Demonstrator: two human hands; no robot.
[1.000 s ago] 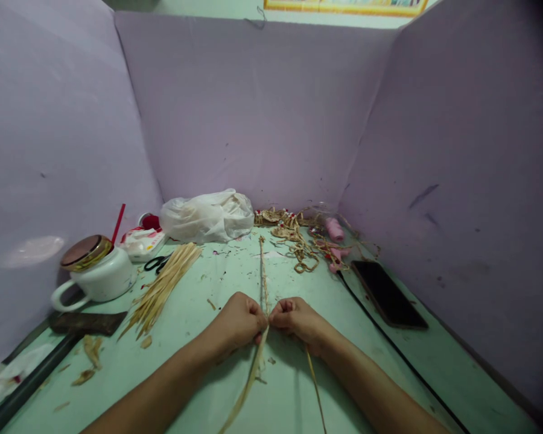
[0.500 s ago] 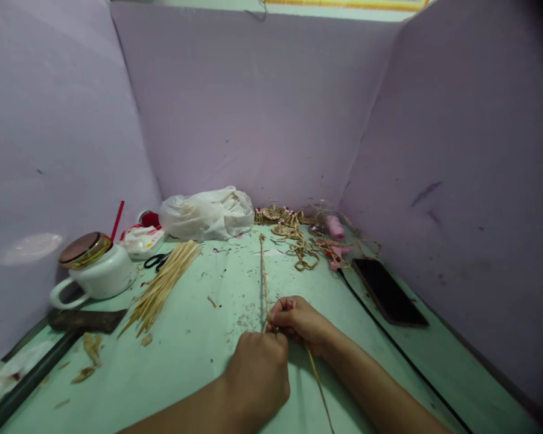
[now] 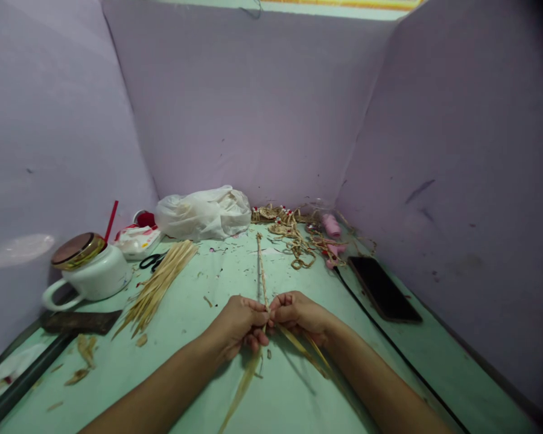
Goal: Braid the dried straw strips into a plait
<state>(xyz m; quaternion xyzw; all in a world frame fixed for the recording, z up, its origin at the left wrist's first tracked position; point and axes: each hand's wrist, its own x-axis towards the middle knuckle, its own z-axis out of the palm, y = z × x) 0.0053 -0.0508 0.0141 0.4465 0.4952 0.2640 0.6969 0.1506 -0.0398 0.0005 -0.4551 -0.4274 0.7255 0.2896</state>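
A thin braided straw cord runs from the far part of the table towards me, and its near end is between my hands. My left hand pinches the cord at its near end, with a flat straw strip hanging down towards me from it. Close against it, my right hand is also closed in a pinch at the same spot. More strips trail out below the right hand, to the right. The exact crossing of the strands is hidden by my fingertips.
To the left lie a bundle of dry straw strips, black scissors, a white mug and a hammer. Behind are a white plastic bag and finished straw pieces. At right are a phone and a black cable.
My left hand has turned from a fist nearer me and moved up and left to pinch beside the right hand. The strips now spread out to both sides.
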